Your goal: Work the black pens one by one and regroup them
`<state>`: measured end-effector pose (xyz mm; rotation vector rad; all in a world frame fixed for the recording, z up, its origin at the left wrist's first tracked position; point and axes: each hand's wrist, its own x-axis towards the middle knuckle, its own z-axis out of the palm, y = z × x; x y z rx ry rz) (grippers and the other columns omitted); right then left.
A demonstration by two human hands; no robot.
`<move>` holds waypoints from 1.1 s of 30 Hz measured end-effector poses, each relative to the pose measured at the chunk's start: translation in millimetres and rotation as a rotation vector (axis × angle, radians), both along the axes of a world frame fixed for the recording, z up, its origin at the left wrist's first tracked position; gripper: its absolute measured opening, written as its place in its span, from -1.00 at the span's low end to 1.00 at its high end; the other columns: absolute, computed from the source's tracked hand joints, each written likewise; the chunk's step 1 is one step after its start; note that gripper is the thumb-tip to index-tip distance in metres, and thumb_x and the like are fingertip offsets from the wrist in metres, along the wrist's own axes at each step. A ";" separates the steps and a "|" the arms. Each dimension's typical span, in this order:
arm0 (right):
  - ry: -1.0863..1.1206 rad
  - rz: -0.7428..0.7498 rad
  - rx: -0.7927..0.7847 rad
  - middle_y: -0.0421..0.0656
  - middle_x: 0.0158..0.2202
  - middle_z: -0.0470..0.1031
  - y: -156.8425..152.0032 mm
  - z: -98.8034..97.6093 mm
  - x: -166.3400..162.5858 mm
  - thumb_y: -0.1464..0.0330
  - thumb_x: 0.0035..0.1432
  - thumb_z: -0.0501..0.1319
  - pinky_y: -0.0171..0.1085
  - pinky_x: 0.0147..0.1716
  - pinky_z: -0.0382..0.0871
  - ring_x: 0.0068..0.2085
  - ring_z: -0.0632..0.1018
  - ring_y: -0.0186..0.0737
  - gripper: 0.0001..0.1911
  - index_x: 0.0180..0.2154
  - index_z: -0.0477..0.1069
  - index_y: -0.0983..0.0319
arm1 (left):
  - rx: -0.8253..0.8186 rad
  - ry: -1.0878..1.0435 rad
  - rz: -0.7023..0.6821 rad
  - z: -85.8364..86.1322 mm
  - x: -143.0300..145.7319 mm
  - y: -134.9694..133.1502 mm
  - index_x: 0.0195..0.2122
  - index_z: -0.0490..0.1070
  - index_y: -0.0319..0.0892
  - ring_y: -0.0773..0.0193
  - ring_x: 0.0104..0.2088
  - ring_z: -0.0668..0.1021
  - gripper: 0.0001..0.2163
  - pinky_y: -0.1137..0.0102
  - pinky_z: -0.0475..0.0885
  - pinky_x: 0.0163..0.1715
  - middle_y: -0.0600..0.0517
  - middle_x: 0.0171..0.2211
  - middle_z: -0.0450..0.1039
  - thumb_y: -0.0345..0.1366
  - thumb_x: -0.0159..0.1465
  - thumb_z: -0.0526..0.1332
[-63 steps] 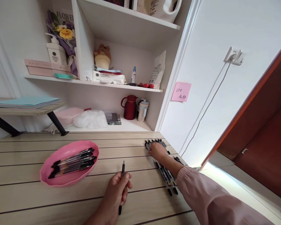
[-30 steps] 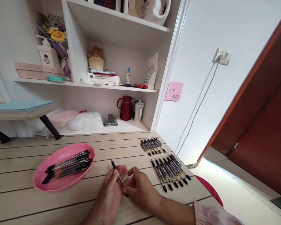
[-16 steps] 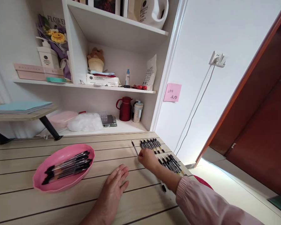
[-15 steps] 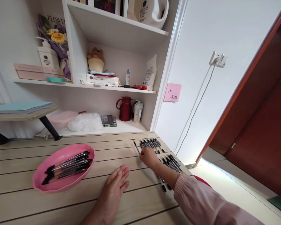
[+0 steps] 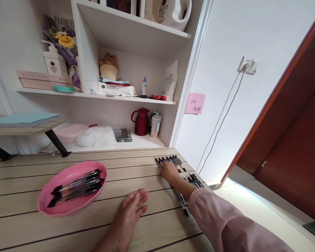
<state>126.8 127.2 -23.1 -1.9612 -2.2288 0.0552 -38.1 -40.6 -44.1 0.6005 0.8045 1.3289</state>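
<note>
My right hand [image 5: 170, 172] is at the left end of a row of black pens [image 5: 175, 160] near the table's right edge. Its fingers are closed on a pen [image 5: 156, 161] whose tip sticks out past them, close beside the row. More pens [image 5: 193, 179] lie in a second group under and beyond my right wrist, partly hidden by the forearm. My left hand [image 5: 133, 206] rests over the table's front with its fingers stretched and nothing in it. To its left, a pink scalloped tray [image 5: 43, 193] holds several clear pens with black caps [image 5: 78, 187].
Behind the wooden table [image 5: 136, 164] stands a white shelf with a red jug [image 5: 141, 121] and a patterned bottle [image 5: 155, 125]. A small raised stand [image 5: 26, 130] is at the left. A wall with a socket [image 5: 247, 65] borders the right.
My right hand has moved a little right with the pen, bringing it up against the row. My left hand has shifted slightly right and stays open.
</note>
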 end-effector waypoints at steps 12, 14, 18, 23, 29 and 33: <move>-0.010 -0.008 -0.023 0.06 -0.21 0.48 -2.3 1.3 1.8 0.47 0.00 0.08 -0.32 -0.29 0.25 -0.17 0.48 -0.13 -0.74 -0.25 0.43 0.36 | -0.013 -0.001 0.021 4.4 1.7 -2.2 -0.22 0.45 -0.22 0.07 -0.01 0.40 -0.73 0.18 0.26 -0.04 -0.16 -0.09 0.43 -0.20 0.10 0.19; -0.010 -0.012 -0.026 0.07 -0.20 0.48 -2.0 1.1 2.1 0.46 0.01 0.08 -0.32 -0.28 0.25 -0.16 0.48 -0.13 -0.74 -0.24 0.43 0.36 | -0.011 0.001 0.018 4.3 1.5 -2.4 -0.22 0.45 -0.22 0.07 -0.01 0.40 -0.73 0.18 0.26 -0.04 -0.16 -0.09 0.43 -0.20 0.10 0.19; -0.008 -0.018 -0.030 0.06 -0.19 0.48 -2.5 1.2 2.7 0.43 0.00 0.10 -0.31 -0.26 0.25 -0.16 0.48 -0.12 -0.74 -0.24 0.43 0.35 | -0.007 0.007 0.013 4.0 1.1 -1.3 -0.22 0.45 -0.22 0.07 0.00 0.39 -0.73 0.18 0.26 -0.04 -0.16 -0.09 0.43 -0.19 0.11 0.18; -0.006 -0.029 -0.026 0.07 -0.21 0.48 -4.3 2.5 2.4 0.40 0.01 0.09 -0.30 -0.26 0.25 -0.15 0.48 -0.11 -0.73 -0.24 0.43 0.34 | -0.007 0.001 0.013 4.6 0.9 -0.7 -0.23 0.45 -0.22 0.08 0.00 0.39 -0.74 0.19 0.26 -0.04 -0.15 -0.09 0.42 -0.19 0.12 0.17; -0.015 -0.036 -0.028 0.10 -0.18 0.47 -6.3 3.6 2.1 0.36 0.03 0.07 -0.27 -0.24 0.26 -0.14 0.48 -0.09 -0.71 -0.23 0.43 0.36 | -0.020 -0.006 0.018 4.6 0.7 -2.2 -0.24 0.46 -0.21 0.07 -0.01 0.40 -0.74 0.19 0.26 -0.04 -0.15 -0.11 0.44 -0.19 0.08 0.21; -0.025 -0.033 -0.035 0.11 -0.14 0.45 -8.4 4.9 0.7 0.36 0.02 0.08 -0.28 -0.21 0.26 -0.13 0.47 -0.09 -0.70 -0.22 0.43 0.36 | -0.006 0.000 0.013 4.7 0.8 -2.5 -0.25 0.46 -0.21 0.08 0.00 0.40 -0.75 0.20 0.26 -0.03 -0.14 -0.09 0.43 -0.20 0.10 0.20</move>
